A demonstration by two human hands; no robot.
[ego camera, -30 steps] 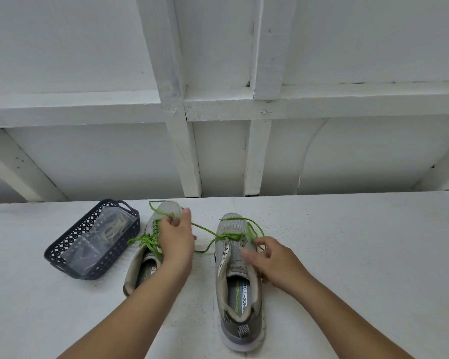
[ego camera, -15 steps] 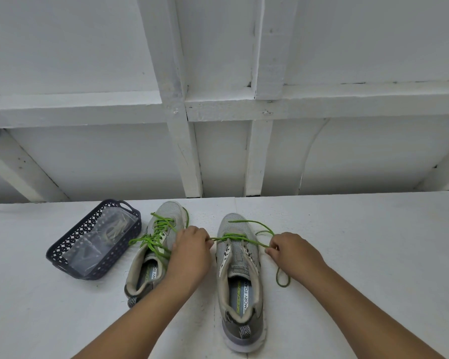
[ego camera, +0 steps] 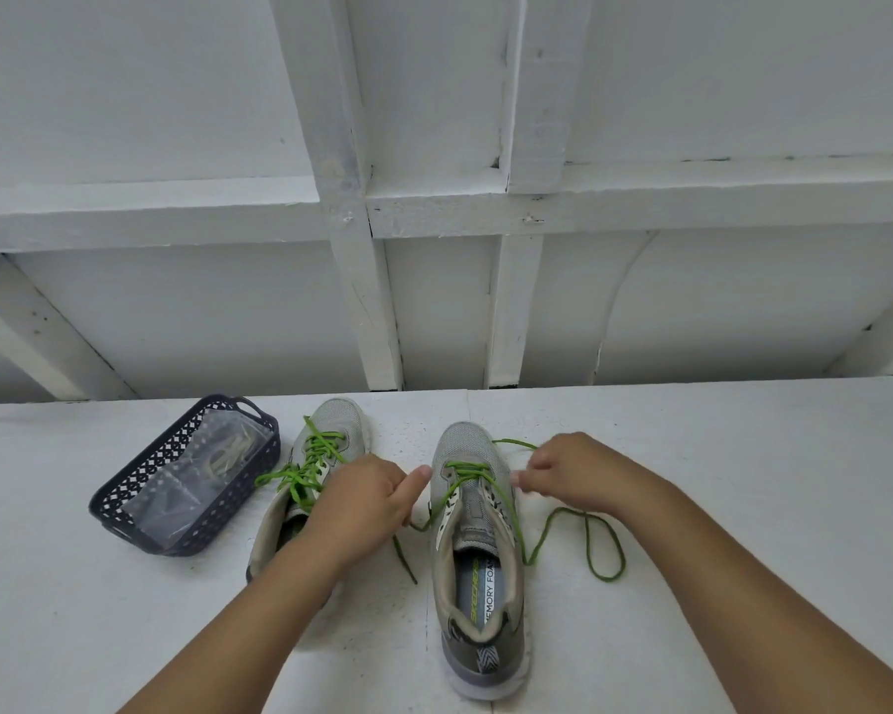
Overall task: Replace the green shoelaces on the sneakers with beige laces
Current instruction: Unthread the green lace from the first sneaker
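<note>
The right sneaker (ego camera: 478,548) stands on the bench (ego camera: 743,456), its green lace (ego camera: 473,476) untied and loosened yet threaded. Left hand (ego camera: 367,499) and right hand (ego camera: 570,468) each pinch a strand, fingers clamped. The left sneaker (ego camera: 320,456) remains fully laced; beige laces (ego camera: 230,450) wait in the basket (ego camera: 125,499).

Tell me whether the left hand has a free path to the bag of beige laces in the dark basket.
Probably yes. The basket is open-topped, just beyond the left sneaker, and nothing covers the bag. But the left hand grips the green lace and must release it first.
</note>
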